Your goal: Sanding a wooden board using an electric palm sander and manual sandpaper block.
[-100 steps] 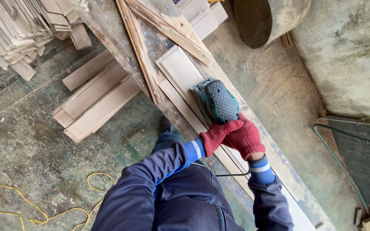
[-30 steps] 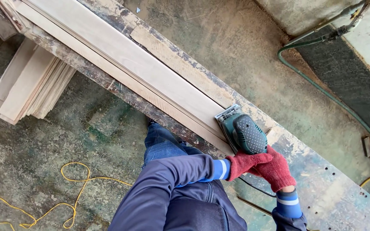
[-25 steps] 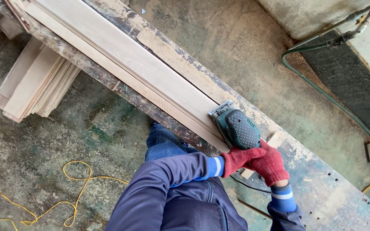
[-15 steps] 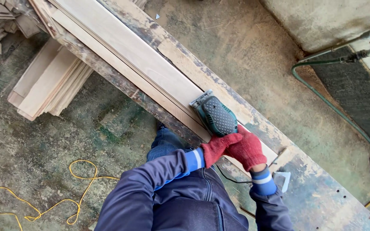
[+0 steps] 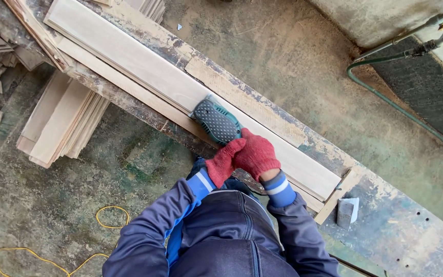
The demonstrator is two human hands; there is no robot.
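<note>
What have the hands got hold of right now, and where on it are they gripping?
Both gloved hands, left hand and right hand, grip the green sander at its rear end, the end nearest the person. The sander sits on the long pale board.

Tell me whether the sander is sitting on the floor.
No, the sander rests on the long board on the bench, with both gloved hands gripping it.

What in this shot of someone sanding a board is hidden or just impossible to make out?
All in the head view:
- The sander: its pad is under its own body, and its rear under the left hand and right hand.
- Fingers: covered by red gloves.
- Power cord: behind the arms.
- The long board: underside hidden by the workbench.
- The yellow cable: cut off by the bottom edge.
- The small grey block: too small to identify.
</note>
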